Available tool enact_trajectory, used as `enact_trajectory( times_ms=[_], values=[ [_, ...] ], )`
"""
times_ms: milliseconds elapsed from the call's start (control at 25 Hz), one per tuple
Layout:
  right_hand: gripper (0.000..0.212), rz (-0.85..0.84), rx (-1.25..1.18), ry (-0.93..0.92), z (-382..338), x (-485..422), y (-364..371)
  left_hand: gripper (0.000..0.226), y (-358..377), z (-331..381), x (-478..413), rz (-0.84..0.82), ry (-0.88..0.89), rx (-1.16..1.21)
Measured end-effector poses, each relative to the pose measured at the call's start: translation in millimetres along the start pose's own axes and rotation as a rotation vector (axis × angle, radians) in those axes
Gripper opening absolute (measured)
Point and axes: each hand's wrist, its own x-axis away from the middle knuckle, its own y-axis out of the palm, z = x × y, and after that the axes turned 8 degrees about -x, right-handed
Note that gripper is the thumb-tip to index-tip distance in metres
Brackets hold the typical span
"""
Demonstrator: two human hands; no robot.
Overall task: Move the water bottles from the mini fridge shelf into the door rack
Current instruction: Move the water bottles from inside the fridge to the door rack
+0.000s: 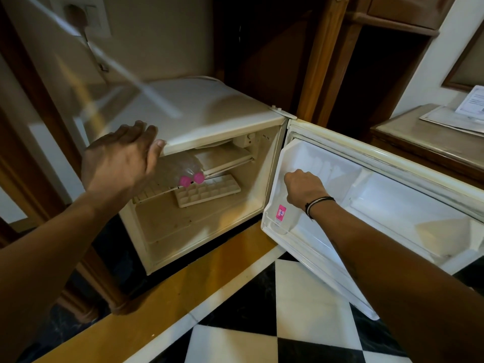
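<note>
fridge door (392,184) open | bottles (180,170) on shelf | left hand (117,158) on fridge top | right hand (303,187) at door rack (322,163)

A white ice cube tray (208,190) lies tilted just right of the left fingers and left of the right fingers. A pink sticker (280,213) sits just below the right fingers. Black-and-white checkered floor tiles (301,305) with a yellow border strip (199,279) spread below both. Papers (455,113) rest on a wooden table (419,142) far right. A wall socket (86,18) is above the left fingers.
</note>
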Motion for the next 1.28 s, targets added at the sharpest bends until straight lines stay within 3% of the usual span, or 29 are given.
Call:
enact_trajectory(
  times_ms=[120,200,320,520,640,760,1120,1280],
  values=[
    [0.038,-0.023,0.084,0.010,-14,0,-7,0.064,-1,-2,0,0.002,-0.001,-0.008],
    [0.029,0.122,0.129,-0.038,-35,1,-17,0.063,0,-2,1,-0.018,-0.019,-0.022],
    [0.014,0.333,-0.065,-0.246,-77,2,-22,0.059,3,-2,1,-0.021,-0.043,-0.045],
    [0.041,0.148,-0.500,-0.288,-154,-29,5,0.072,13,-1,-2,-0.056,-0.120,-0.036],
    [0.059,0.189,-0.531,-0.304,-190,-49,25,0.079,17,2,-2,-0.079,-0.157,-0.001],
    [0.054,0.283,-0.523,-0.281,-208,-64,40,0.080,20,5,-1,-0.065,-0.186,0.016],
    [0.050,0.425,-0.188,-0.443,-150,-16,50,0.080,14,11,0,-0.085,-0.190,0.004],
    [0.027,0.487,-0.238,-0.543,-99,25,37,0.080,5,9,2,-0.123,-0.153,-0.018]
  ],
)
